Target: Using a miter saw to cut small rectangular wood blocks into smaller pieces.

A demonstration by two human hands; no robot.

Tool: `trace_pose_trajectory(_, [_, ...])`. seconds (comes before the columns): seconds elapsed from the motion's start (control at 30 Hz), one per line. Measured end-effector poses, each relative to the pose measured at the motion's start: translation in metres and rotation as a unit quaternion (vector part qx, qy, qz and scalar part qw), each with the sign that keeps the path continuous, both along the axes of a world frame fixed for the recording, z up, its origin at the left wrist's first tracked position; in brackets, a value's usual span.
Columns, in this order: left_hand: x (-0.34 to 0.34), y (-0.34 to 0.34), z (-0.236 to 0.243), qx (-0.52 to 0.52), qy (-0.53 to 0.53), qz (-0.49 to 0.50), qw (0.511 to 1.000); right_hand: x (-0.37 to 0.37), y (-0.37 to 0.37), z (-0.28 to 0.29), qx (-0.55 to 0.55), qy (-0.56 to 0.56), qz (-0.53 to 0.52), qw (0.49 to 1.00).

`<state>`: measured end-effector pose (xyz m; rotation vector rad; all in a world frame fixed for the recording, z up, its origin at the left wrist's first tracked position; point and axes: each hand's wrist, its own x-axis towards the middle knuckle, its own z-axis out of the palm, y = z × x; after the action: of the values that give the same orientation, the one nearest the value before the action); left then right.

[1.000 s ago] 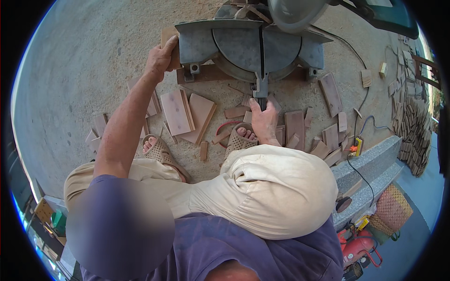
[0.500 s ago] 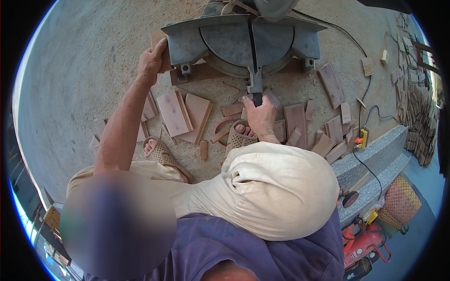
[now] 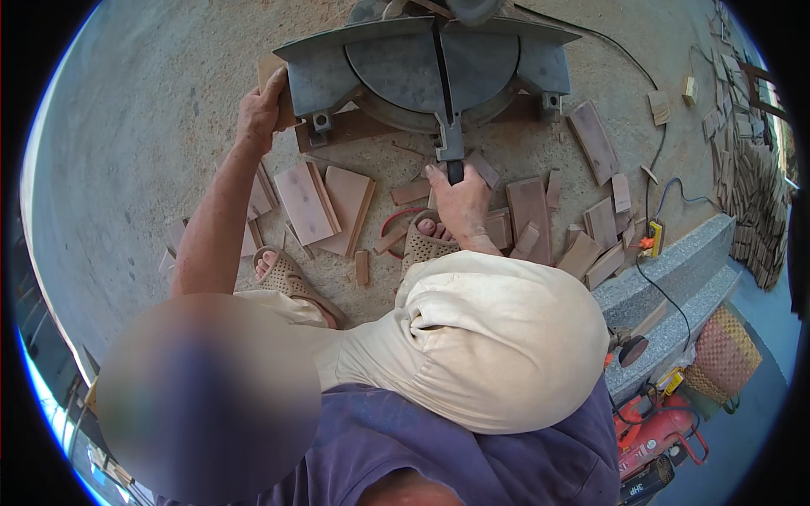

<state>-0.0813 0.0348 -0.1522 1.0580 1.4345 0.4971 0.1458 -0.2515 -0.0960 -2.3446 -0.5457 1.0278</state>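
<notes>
A grey metal mitre saw [image 3: 396, 80] stands on the floor in front of me, a long slot running through its round turntable. At its left end my left hand [image 3: 260, 110] is closed on a wooden block [image 3: 287, 108], which lies against the saw's side; the fingers partly hide it. Below the turntable, my right hand [image 3: 461, 202] is wrapped around the black handle [image 3: 455, 172] at the tip of the front arm. Most of that handle is hidden in the palm. The saw's upper part is cut off at the top edge.
Cut wooden boards [image 3: 306, 202] and offcuts [image 3: 594, 142] lie around my sandalled feet. A dark cable [image 3: 663, 139] crosses the floor on the right, near a granite step [image 3: 675, 266]. Beyond are stacked wood strips [image 3: 755, 240], a woven basket [image 3: 724, 354] and a red compressor [image 3: 662, 430].
The view has shifted slightly, so the saw and both hands appear a little farther left and up. My hands keep their holds on the block and the handle.
</notes>
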Motion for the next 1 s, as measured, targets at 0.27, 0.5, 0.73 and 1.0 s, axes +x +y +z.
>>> trace_pose_trajectory(0.27, [0.001, -0.001, 0.002, -0.007, -0.012, -0.021, 1.0, 0.045, -0.03, -0.044, 0.18, 0.668, -0.059, 0.719])
trace_pose_trajectory(0.5, [-0.015, 0.012, -0.018, -0.008, -0.026, -0.026, 0.999, -0.004, -0.011, -0.005, 0.058, 0.023, -0.005, 0.998])
trace_pose_trajectory(0.73, [-0.002, 0.01, -0.009, 0.001, 0.006, -0.03, 1.0, 0.039, -0.029, -0.04, 0.157, 0.53, -0.087, 0.829])
trace_pose_trajectory(1.0, [-0.006, 0.006, -0.002, 0.011, -0.002, -0.034, 0.999, 0.008, -0.018, -0.012, 0.078, 0.123, -0.026, 0.989])
